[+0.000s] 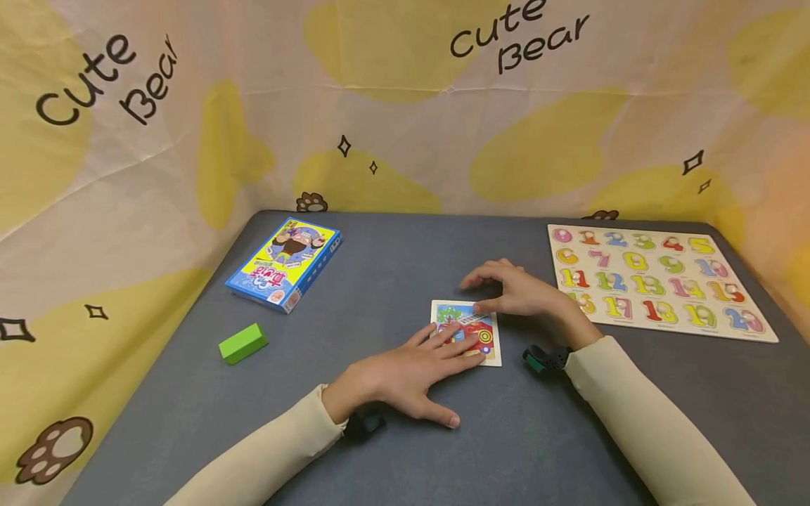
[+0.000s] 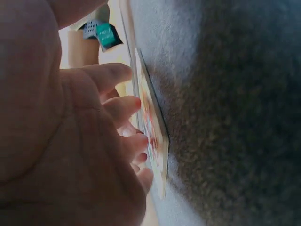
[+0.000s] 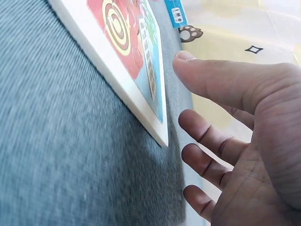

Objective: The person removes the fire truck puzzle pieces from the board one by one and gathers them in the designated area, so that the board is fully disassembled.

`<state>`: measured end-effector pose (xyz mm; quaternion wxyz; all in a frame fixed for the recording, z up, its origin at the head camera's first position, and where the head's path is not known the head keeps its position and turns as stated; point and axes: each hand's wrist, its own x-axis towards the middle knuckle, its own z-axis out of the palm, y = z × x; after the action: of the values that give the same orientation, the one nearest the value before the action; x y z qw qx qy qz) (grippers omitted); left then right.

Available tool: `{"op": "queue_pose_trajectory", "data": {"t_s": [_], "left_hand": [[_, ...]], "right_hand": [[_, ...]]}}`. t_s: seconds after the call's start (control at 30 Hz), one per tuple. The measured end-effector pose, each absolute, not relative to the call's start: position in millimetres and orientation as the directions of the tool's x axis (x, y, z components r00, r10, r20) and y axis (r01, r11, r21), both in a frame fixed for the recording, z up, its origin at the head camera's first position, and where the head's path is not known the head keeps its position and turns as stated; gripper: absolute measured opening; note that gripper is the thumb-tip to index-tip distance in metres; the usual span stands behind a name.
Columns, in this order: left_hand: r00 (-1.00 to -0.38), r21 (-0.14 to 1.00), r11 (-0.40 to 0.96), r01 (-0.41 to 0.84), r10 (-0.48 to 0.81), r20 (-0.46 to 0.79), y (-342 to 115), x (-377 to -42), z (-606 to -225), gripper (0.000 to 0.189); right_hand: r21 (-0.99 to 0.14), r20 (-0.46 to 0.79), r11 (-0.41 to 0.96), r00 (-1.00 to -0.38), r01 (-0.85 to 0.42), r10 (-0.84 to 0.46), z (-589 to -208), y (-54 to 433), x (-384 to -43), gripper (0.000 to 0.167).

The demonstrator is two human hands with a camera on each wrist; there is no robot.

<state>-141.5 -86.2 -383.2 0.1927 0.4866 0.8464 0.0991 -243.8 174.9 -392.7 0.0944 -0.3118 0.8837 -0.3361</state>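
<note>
A small square jigsaw puzzle [image 1: 486,327] with a white border and a red fire truck picture lies flat on the dark grey table. Over its left part my left hand [image 1: 414,376] is spread palm down, with straight fingers touching the picture and the thumb out to the side. The left wrist view shows those fingertips against the face of the puzzle [image 2: 157,134]. My right hand [image 1: 522,288] hovers by the upper right corner, fingers loosely bent. In the right wrist view, a gap shows between its thumb and the puzzle [image 3: 136,61], and it holds nothing.
At the back left lies a blue and yellow box [image 1: 287,260], with a green block [image 1: 243,343] in front of it. A wooden number board [image 1: 645,284] with knobbed pieces lies at the right, close to my right wrist. A patterned cloth [image 1: 405,126] hangs behind the table.
</note>
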Motion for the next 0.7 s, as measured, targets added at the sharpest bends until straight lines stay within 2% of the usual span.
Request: {"op": "queue_pose_trajectory", "data": {"t_s": [0.4, 0.7], "left_hand": [[-0.435, 0.338, 0.502, 0.796, 0.863, -0.257, -87.7, -137.5, -385.5, 0.095], [-0.422, 0.329, 0.497, 0.803, 0.864, -0.275, -89.3, -137.0, -388.7, 0.098]], "right_hand": [[-0.656, -0.007, 0.566, -0.746, -0.499, -0.666, -391.7, 159.1, -249.0, 0.038], [-0.657, -0.066, 0.534, -0.666, -0.532, -0.743, -390.6, 142.8, -252.3, 0.026]]}}
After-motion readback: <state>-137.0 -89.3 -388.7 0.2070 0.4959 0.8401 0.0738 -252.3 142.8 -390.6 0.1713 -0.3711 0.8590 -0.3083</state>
